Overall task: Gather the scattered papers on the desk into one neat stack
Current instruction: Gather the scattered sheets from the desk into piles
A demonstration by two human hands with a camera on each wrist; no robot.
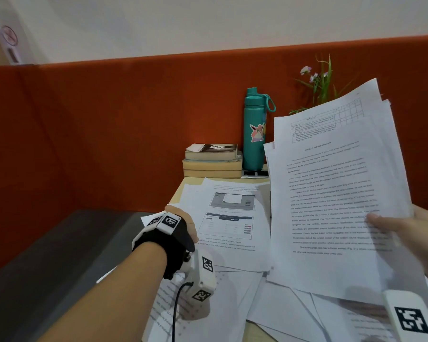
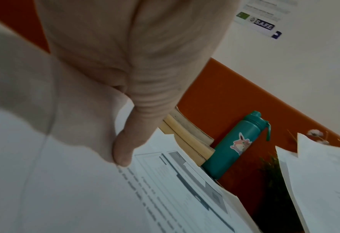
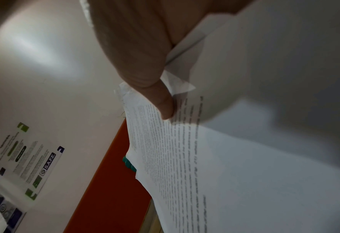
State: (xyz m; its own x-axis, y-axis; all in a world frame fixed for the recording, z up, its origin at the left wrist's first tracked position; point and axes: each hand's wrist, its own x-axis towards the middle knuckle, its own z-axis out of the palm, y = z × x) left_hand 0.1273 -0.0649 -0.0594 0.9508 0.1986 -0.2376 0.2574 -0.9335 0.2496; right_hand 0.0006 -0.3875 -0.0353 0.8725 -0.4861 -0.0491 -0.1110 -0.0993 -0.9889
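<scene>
My right hand (image 1: pixel 405 230) holds a raised bundle of printed sheets (image 1: pixel 331 193) by its right edge, tilted up over the desk. Its thumb (image 3: pixel 165 108) presses on the top page of that bundle (image 3: pixel 244 173). My left hand (image 1: pixel 185 225) pinches the left edge of a sheet with screenshots (image 1: pixel 227 213) lying on the desk, and its thumb (image 2: pixel 123 154) sits on top of that sheet (image 2: pixel 175 189). More loose papers (image 1: pixel 282 312) lie overlapped and askew beneath both, towards the front of the desk.
A teal bottle (image 1: pixel 255 134) and stacked books (image 1: pixel 213 161) stand at the back against the orange partition (image 1: pixel 109 132). A small flowering plant (image 1: pixel 321 80) rises behind the raised bundle. A grey surface (image 1: pixel 59 255) lies left of the wooden desk (image 1: pixel 181 191).
</scene>
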